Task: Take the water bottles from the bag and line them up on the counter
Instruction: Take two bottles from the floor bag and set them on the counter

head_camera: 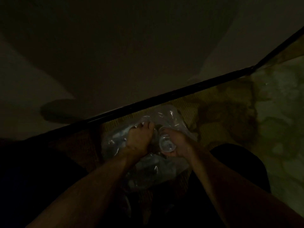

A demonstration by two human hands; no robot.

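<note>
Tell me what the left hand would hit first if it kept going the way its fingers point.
Most likely the clear plastic bag: the left hand already grips its crumpled top, fingers pointing toward the wall. Beyond the bag comes the dark strip along the wall's foot, though depth is hard to judge in this dim light.

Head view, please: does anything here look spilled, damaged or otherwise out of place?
Nothing looks spilled or broken. The picture is very dark. The clear plastic bag lies crumpled on the patterned floor, the right hand holds a water bottle, and the left hand rests on the bag.
</note>
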